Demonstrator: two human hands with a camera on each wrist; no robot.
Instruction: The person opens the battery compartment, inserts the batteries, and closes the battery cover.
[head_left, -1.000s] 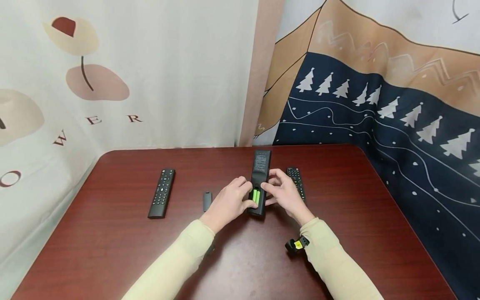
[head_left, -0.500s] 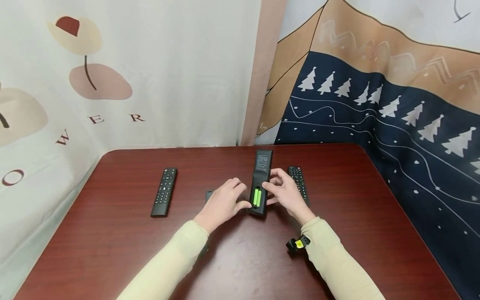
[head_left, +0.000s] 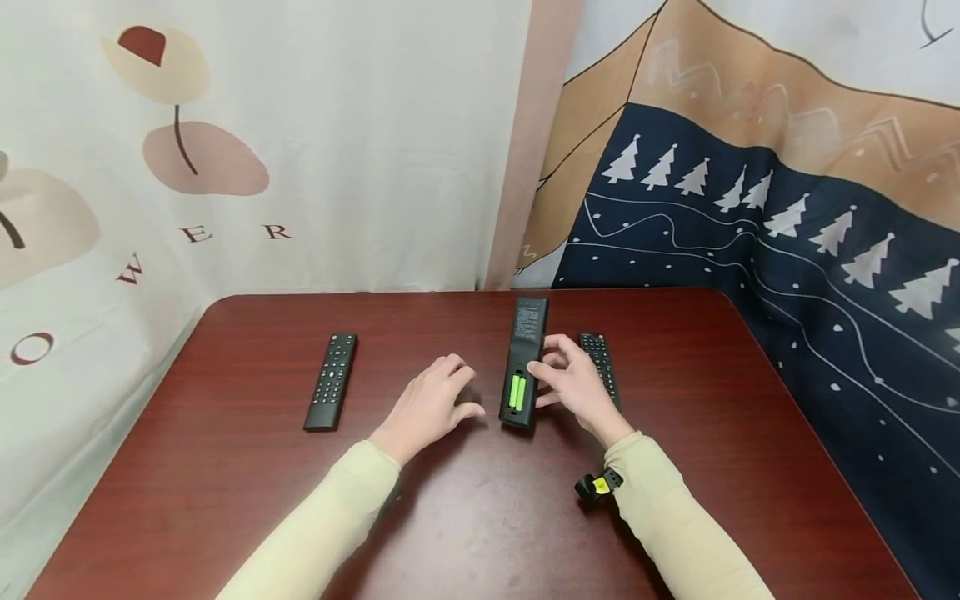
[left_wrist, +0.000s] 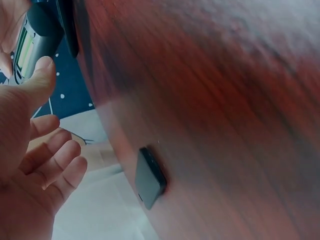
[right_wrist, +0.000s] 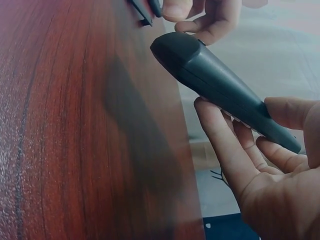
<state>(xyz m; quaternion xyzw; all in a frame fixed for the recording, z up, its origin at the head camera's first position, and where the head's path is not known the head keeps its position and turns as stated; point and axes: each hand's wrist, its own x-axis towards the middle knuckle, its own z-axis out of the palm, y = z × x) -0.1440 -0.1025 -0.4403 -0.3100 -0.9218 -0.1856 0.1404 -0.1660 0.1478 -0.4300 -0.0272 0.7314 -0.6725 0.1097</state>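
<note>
My right hand holds a black remote control by its side, thumb on the back face and fingers beneath. The remote's back is turned up, with two green batteries in its uncovered compartment. In the right wrist view the remote is raised above the table. My left hand is apart from the remote, to its left, with relaxed fingers and nothing in them. A small dark battery cover lies on the table near that hand in the left wrist view; in the head view the hand hides it.
Another black remote lies buttons up on the left of the reddish-brown table. A third remote lies behind my right hand, partly hidden. Curtains hang behind the table's far edge.
My left hand has let go of the remote's lower end and moved left, over the battery cover. Both batteries now show fully. The right hand keeps hold of the remote.
</note>
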